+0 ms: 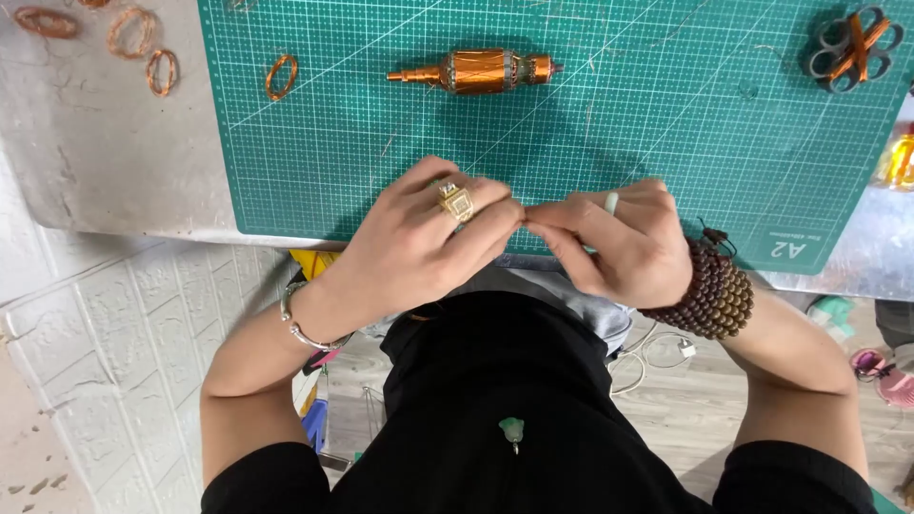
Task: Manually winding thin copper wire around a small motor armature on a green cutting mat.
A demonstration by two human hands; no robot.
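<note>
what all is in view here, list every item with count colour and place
cutting mat: 1, green with a white grid, on the grey table
table: 1, grey, under the mat
motor armature: 1, copper and orange, lying on the mat above the hands
wire coils: about 5 copper loops, four at top left on the table, one on the mat's left edge
grey clip-like piece with copper wire: 1, top right corner of the mat
white cable: 1, on the floor below the table edge
left hand: gold ring, silver bangle at the wrist, fingertips meeting the other hand's
right hand: pale ring, brown bead bracelet, pinching at the mat's near edge; anything held is too small to see
</note>
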